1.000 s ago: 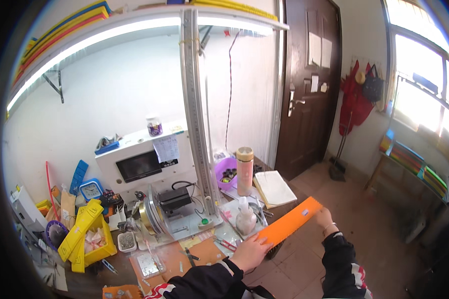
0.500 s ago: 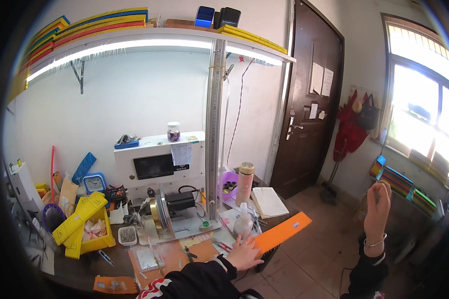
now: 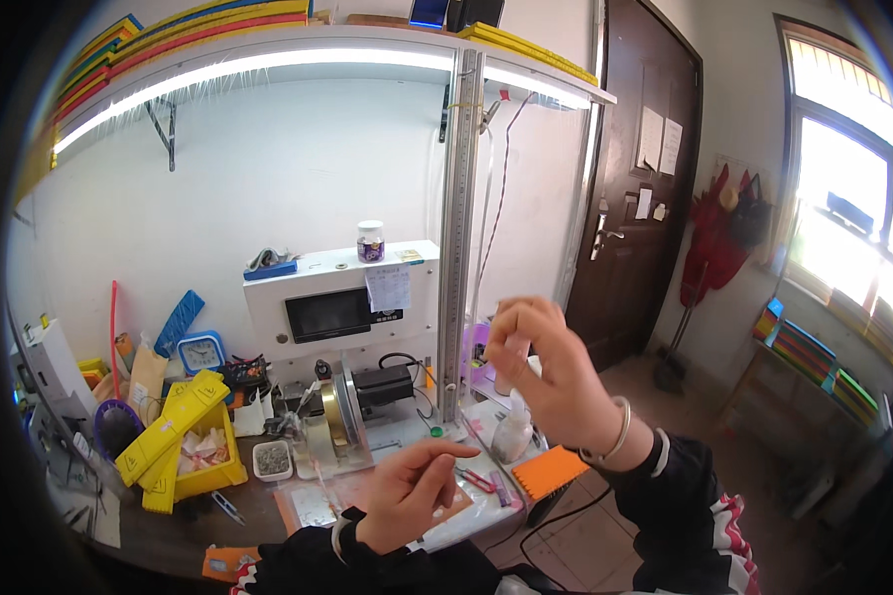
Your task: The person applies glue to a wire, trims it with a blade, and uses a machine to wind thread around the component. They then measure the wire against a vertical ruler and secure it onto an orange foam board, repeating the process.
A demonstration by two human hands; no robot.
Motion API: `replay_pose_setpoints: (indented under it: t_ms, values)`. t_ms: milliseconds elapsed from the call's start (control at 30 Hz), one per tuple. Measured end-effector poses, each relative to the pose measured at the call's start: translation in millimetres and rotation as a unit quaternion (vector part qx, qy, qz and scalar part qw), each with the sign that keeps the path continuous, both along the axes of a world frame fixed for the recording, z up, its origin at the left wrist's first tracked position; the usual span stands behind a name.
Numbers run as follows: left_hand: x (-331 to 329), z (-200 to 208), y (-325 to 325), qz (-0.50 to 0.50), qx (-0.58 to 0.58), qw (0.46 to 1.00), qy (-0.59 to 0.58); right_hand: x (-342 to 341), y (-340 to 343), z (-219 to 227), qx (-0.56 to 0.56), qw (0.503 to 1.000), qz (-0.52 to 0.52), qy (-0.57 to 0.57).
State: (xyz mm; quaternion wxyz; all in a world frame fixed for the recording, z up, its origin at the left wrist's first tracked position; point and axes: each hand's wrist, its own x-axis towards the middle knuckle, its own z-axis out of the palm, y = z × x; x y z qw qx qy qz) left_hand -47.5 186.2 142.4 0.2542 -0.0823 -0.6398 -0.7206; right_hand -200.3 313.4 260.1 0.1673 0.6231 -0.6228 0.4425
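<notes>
My right hand is raised above the right side of the workbench, its fingers curled in toward the thumb. Anything pinched there is too small or hidden to make out. Lower and to the left, my left hand hovers over the bench front with thumb and forefinger close together; I cannot see what is between them. Beneath my right hand stands a clear squeeze bottle. An orange serrated strip lies at the bench's right edge, near red-handled pliers, apart from both hands.
A motor-driven wheel machine stands mid-bench before a white control box. Leftward are a yellow bin, a dish of small grey bits and a blue clock. A metal post rises to the lit shelf.
My right hand has swung left from the far right to above the bench. My left hand has come off the orange strip and drawn back left. The view has shifted slightly.
</notes>
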Motion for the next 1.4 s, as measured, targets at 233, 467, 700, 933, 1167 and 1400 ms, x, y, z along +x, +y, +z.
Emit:
replay_pose_setpoints:
  t_ms: [233, 467, 700, 933, 1167, 1400]
  values:
    - [22, -36, -37, 0.030, -0.081, 0.991, -0.097, -95, -56, 73, -0.169, 0.971, -0.060, -0.157]
    - [57, -87, -66, 0.060, -0.017, 0.989, -0.131, -153, -93, 150, -0.203, 0.963, -0.169, -0.051]
    - [75, -79, -81, 0.129, -0.040, 0.975, -0.178, -175, -144, 200, -0.252, 0.955, -0.118, -0.101]
    - [89, -105, -101, 0.120, 0.063, 0.968, -0.212, -162, -169, 214, -0.238, 0.949, -0.072, -0.196]
    - [85, -123, -105, 0.088, 0.057, 0.971, -0.214, -139, -151, 198, -0.249, 0.932, -0.061, -0.256]
    - [84, -109, -85, 0.080, -0.200, 0.959, -0.185, -45, -119, 44, -0.152, 0.929, 0.064, -0.331]
